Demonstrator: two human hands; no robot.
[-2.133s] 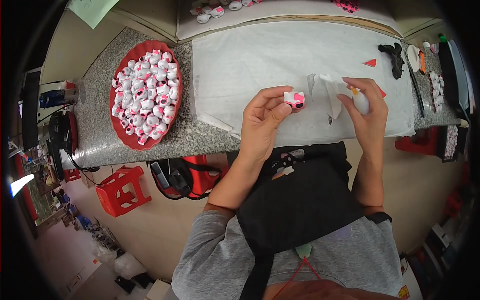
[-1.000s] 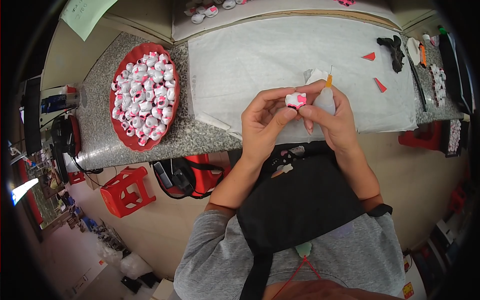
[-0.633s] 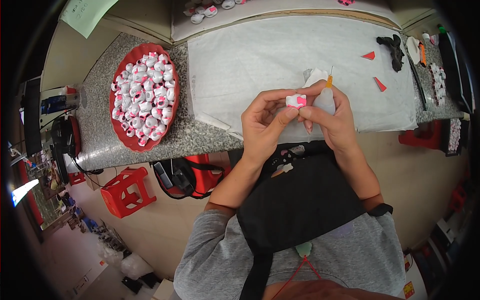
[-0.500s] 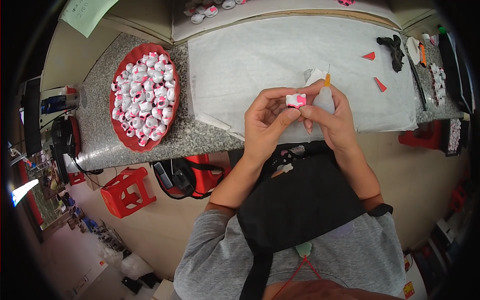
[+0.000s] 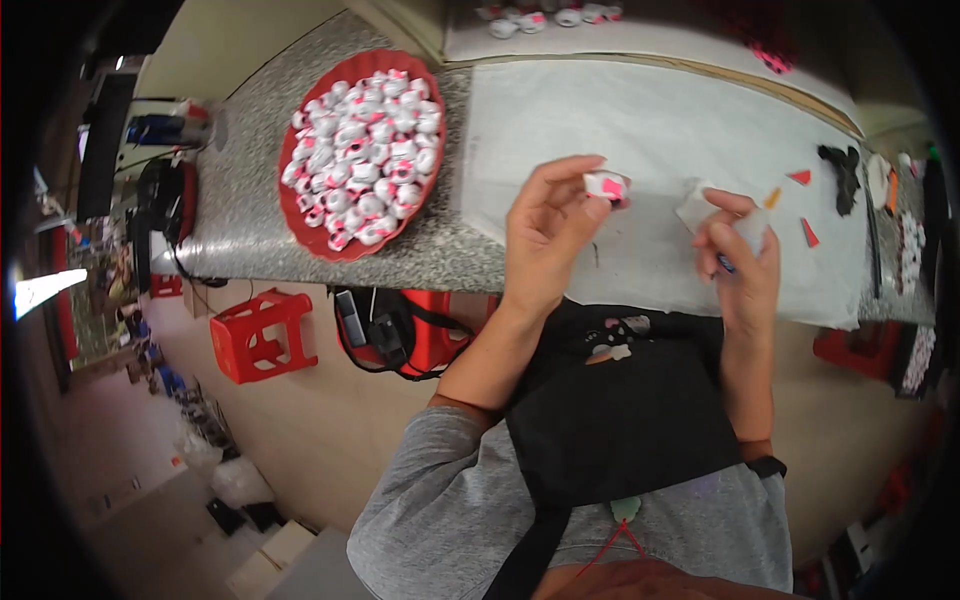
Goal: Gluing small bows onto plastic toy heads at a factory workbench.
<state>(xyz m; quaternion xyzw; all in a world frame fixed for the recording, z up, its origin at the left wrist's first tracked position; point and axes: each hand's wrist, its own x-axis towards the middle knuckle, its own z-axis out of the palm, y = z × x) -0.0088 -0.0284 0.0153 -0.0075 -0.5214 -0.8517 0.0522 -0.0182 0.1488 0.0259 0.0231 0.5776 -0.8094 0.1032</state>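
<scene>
My left hand (image 5: 545, 235) pinches a small white figurine (image 5: 604, 186) with pink patches between thumb and fingers, holding it above the white sheet (image 5: 620, 130). To the right, my right hand (image 5: 748, 275) is closed around a translucent squeeze bottle (image 5: 750, 228), its orange tip pointing up and away. A small blue spot shows between the fingers of that hand; what it is I cannot tell. Next to its fingertips is a crumpled white tissue (image 5: 692, 207). Both hands are slightly blurred.
Left on the speckled counter (image 5: 240, 240) stands a red scalloped dish (image 5: 290, 215), heaped with similar figurines. Two red slivers (image 5: 809, 232) and a crumpled black piece (image 5: 842, 178) lie at the right. More figurines sit on the back shelf (image 5: 650, 40). A red stool (image 5: 262, 335) stands below.
My hands have moved apart: the right one, with the squeeze bottle, has gone right, away from the figurine. My left hand still holds the figurine. The whole view has shifted.
</scene>
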